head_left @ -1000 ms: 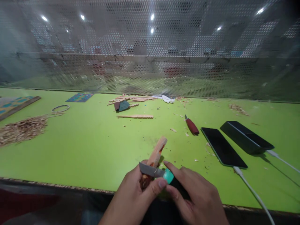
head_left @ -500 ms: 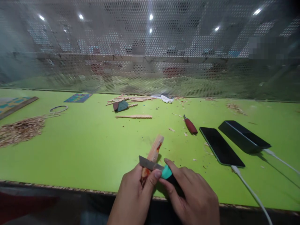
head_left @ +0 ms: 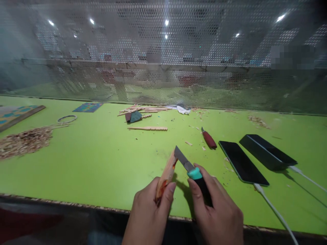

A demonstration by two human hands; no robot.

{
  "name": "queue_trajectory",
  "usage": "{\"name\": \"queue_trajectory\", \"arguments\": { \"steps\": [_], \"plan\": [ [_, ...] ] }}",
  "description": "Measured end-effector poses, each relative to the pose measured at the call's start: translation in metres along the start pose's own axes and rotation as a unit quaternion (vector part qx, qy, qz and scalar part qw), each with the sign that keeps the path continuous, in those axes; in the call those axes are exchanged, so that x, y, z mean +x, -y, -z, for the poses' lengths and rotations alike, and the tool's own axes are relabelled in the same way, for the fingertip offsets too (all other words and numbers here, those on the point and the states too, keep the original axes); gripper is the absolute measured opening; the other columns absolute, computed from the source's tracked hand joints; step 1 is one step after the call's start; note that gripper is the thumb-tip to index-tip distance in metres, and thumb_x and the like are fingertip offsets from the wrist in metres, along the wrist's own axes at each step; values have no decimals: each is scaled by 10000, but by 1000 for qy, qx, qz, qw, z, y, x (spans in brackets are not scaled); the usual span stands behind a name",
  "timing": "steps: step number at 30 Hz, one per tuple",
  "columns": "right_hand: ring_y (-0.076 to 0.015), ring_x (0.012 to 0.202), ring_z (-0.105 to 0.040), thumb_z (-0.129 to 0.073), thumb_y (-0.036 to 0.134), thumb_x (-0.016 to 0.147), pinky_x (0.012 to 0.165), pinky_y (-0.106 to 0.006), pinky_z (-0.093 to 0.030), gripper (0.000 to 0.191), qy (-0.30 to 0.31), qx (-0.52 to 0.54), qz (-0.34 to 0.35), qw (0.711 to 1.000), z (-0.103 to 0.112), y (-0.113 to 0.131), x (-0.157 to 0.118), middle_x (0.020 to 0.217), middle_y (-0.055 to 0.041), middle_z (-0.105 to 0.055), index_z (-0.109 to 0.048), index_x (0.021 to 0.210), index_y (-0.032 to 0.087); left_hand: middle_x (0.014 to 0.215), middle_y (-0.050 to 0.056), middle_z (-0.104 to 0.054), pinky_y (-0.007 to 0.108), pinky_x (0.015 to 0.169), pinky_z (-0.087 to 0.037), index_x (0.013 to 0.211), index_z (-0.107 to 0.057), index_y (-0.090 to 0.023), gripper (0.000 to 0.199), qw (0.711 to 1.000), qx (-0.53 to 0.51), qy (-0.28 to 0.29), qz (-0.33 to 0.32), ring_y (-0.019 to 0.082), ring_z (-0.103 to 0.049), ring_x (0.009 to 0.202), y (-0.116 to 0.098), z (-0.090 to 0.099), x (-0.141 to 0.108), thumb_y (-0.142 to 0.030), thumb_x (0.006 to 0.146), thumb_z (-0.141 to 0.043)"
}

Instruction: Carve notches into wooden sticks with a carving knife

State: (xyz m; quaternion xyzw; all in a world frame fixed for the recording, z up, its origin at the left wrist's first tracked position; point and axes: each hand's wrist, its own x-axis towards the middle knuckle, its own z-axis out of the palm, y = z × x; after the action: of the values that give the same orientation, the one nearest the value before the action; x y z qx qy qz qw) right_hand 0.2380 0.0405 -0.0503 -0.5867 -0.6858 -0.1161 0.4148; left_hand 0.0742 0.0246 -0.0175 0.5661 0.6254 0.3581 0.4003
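My left hand [head_left: 153, 204] grips the lower end of a short wooden stick [head_left: 167, 173], pale with reddish-brown patches, tilted up and away from me. In my right hand [head_left: 217, 207] is a knife [head_left: 195, 173] with a black and teal handle and a wide grey blade. The blade's tip overlaps the stick's far end; whether it touches the wood I cannot tell. Both hands are above the table's front edge. Farther off lies a carved wooden stick [head_left: 148, 128] with a pointed left end and notches at its right.
On the green table [head_left: 89, 163] lie a red-handled knife [head_left: 209, 139], a phone [head_left: 242, 163] and a black box [head_left: 268, 153], both with white cables. Wood shavings [head_left: 25, 141] are heaped left. Thin sticks [head_left: 145, 109] and sandpaper [head_left: 134, 116] lie before a perforated screen [head_left: 163, 81].
The knife has moved from across the stick's lower part, near my left thumb, up to its far end. My right hand has shifted slightly right; my left keeps its grip.
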Motion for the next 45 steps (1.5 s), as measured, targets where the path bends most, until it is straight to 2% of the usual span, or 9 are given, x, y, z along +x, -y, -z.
{"name": "queue_trajectory", "arguments": {
  "steps": [4, 7, 10, 22, 25, 29, 31, 39, 45],
  "plan": [
    [-265, 904, -790, -485, 512, 1087, 704, -330, -552, 436, 27, 20, 16, 999, 2, -7, -3, 1074, -102, -809, -659, 1323, 189, 769, 27, -640, 268, 646, -389, 916, -661, -200, 433, 999, -36, 39, -11, 196, -529, 708, 0, 3, 1, -585, 1025, -496],
    [-261, 923, -790, -514, 480, 1081, 714, -323, -560, 397, 46, 27, 28, 998, 3, -9, -4, 1092, -96, -808, -648, 1336, 207, 914, 57, -665, 291, 749, -449, 1201, -703, -217, 479, 993, -94, 72, -18, 230, -563, 836, 2, 8, 0, -600, 1037, -466],
    [-265, 921, -788, -503, 498, 1082, 712, -329, -555, 401, 55, 23, 22, 998, 3, -8, -5, 1074, -89, -807, -657, 1319, 213, 907, 40, -600, 284, 743, -456, 1410, -622, -250, 586, 978, -175, 105, 39, 211, -526, 822, 4, 14, -3, -651, 1044, -403],
    [-239, 817, -764, -504, 492, 1084, 654, -318, -525, 378, 72, 23, 65, 995, 2, -9, -4, 1039, -76, -793, -641, 1303, 216, 773, -60, -446, 211, 568, -335, 1447, -449, -242, 563, 934, -273, 222, 65, 101, -385, 627, 11, 28, 4, -636, 1046, -469],
    [-233, 823, -755, -526, 459, 1079, 670, -313, -529, 359, 89, 41, 78, 992, 3, -11, -6, 1003, -69, -781, -626, 1318, 210, 872, -34, -513, 200, 609, -381, 1394, -487, -247, 525, 943, -255, 206, 54, 101, -433, 678, 5, 30, 5, -609, 1020, -555],
    [-229, 789, -737, -551, 436, 1068, 653, -312, -535, 359, 141, 76, 109, 981, 8, -16, -4, 938, -59, -764, -615, 1329, 199, 1145, 46, -619, 264, 902, -484, 1387, -516, -253, 577, 952, -251, 175, 14, 200, -562, 1073, -2, 26, 6, -548, 935, -717],
    [-222, 751, -727, -548, 433, 1067, 626, -307, -535, 356, 166, 98, 132, 972, 10, -17, -1, 905, -54, -759, -617, 1322, 193, 1196, 56, -633, 304, 957, -490, 1439, -496, -256, 636, 951, -254, 179, 4, 232, -568, 1143, -1, 23, 7, -538, 920, -732],
    [-223, 734, -731, -525, 423, 1076, 624, -307, -534, 343, 146, 112, 150, 971, 12, -13, -1, 898, -67, -773, -641, 1289, 182, 1041, 40, -660, 306, 878, -469, 1360, -608, -213, 498, 986, -101, 131, -17, 226, -599, 976, 4, 19, 8, -565, 1009, -578],
    [-223, 774, -766, -513, 482, 1084, 638, -293, -524, 370, 77, 78, 52, 993, 6, -6, 2, 961, -72, -805, -681, 1253, 198, 860, 32, -633, 299, 723, -416, 1022, -602, -193, 439, 996, -36, 84, -9, 216, -570, 809, 2, 9, 4, -615, 1032, -480]
  ]
}}
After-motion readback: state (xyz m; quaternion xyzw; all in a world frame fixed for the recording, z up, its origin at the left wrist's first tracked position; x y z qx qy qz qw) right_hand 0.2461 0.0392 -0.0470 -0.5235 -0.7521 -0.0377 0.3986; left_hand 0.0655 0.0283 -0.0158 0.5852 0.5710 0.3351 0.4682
